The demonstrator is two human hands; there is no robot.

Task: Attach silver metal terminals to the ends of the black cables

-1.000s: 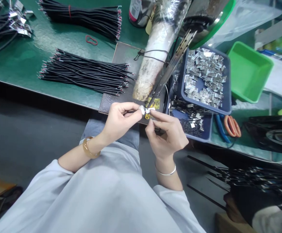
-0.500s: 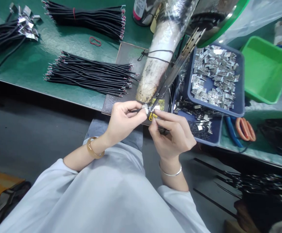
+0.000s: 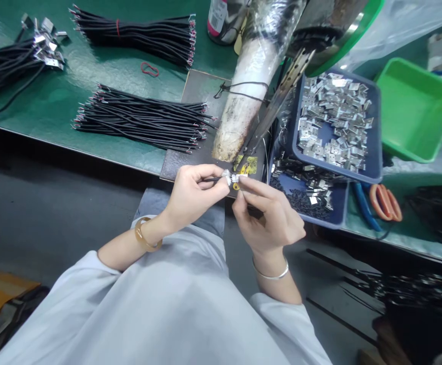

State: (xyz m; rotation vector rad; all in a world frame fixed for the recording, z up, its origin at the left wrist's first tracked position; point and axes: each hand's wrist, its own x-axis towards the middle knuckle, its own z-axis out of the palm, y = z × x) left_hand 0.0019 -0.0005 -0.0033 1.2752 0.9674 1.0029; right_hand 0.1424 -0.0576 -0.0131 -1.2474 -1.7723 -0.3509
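My left hand pinches a black cable between thumb and forefinger, with something whitish over the fingertips. From that pinch a small silver metal bracket sticks out to the right at the cable's end. My right hand has its fingers drawn together, the forefinger tip touching the bracket; what lies under the other fingertips is hidden. Just above my hands are the blunt end of a plastic-wrapped tube and a long perforated metal strip. A yellow piece lies on the dark board behind the bracket.
Bundles of black cables lie on the green table at left, near a red rubber band. To the right are a blue tray of metal brackets, a lower tray, a green bin and orange-and-blue-handled pliers.
Both hands have come slightly down, away from the wrapped tube's end and the strip's tip. More of the bracket now shows between my hands.
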